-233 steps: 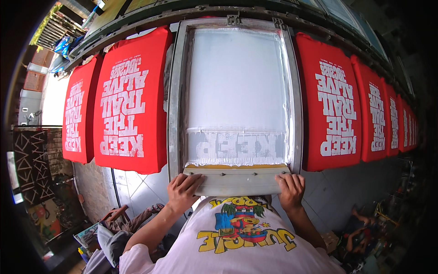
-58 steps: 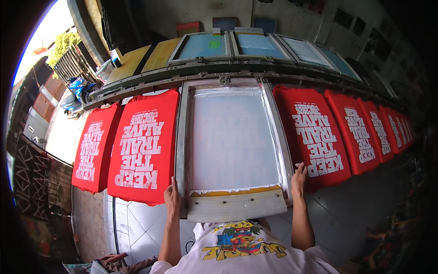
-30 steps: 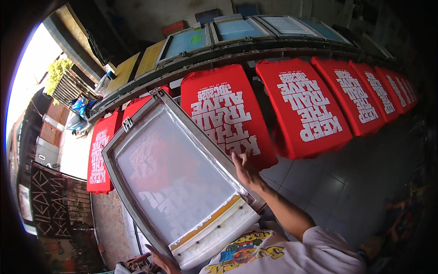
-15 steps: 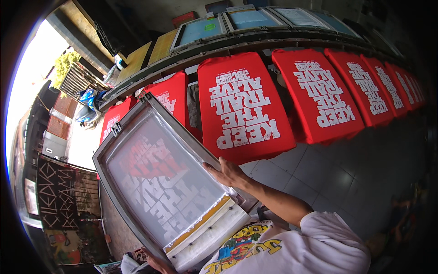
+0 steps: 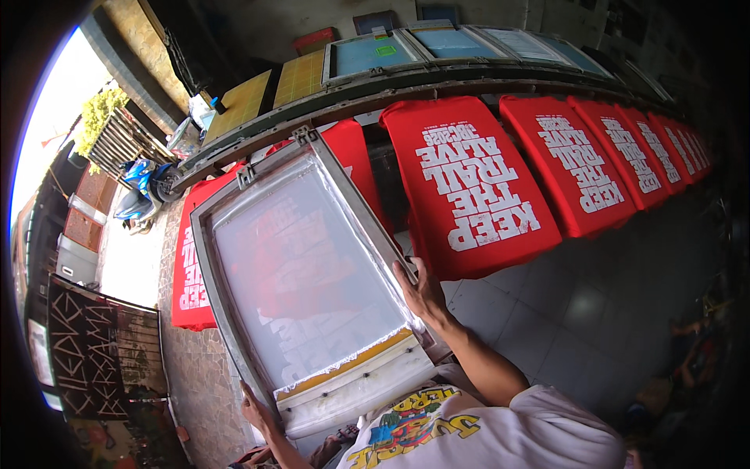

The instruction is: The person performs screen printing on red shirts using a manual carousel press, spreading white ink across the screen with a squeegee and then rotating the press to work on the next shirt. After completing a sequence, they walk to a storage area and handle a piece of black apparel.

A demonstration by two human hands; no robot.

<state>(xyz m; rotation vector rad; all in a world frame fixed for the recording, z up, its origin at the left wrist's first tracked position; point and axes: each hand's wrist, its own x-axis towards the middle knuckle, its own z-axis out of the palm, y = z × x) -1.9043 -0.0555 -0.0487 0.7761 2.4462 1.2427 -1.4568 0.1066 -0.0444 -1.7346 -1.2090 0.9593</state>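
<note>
A screen-printing frame with grey metal sides is held tilted in front of me. White ink lines the edges of its pale, see-through mesh, and faint lettering shows on it. Along the near end of the mesh lies what looks like a squeegee, with an amber blade edge and a whitish bar with small dark bolts. My right hand grips the right side of the frame, thumb and fingers at its edge. Lower down, my left hand is closed on the left side; part of it is hidden.
Red shirts with white print lie on a row of boards running off to the right. Another red shirt is partly behind the frame. Beyond stands a rail with more screens. A blue motorbike is parked outside at left.
The frame has turned more upright in view, and its far end has shifted right. Both hands keep their hold. More of the red shirt at left now shows.
</note>
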